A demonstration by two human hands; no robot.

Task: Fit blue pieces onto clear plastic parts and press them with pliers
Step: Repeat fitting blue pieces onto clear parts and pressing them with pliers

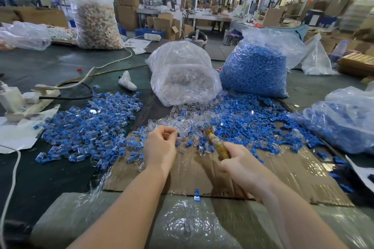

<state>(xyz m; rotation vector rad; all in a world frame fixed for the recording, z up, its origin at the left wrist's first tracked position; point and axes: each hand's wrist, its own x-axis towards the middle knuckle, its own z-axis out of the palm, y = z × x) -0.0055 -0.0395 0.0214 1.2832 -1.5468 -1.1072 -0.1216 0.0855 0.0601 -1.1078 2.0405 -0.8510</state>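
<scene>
At centre frame the left hand (160, 144) pinches a small clear plastic part (169, 134) in curled fingers above the cardboard-covered surface (283, 176), while the right hand (239, 164) grips yellow-handled pliers (214, 141) beside scattered blue pieces (253, 119).

Your single head-mounted wide-angle camera looks forward and down over the worktable (50, 66), close above both forearms; the factory hall fills the background.

Can't really tell what the left hand (160, 144) is pinching, its curled fingers (172, 133) cover it. The pliers (215, 141) tip is just blur, and the right hand (240, 164) hides the handles.
</scene>
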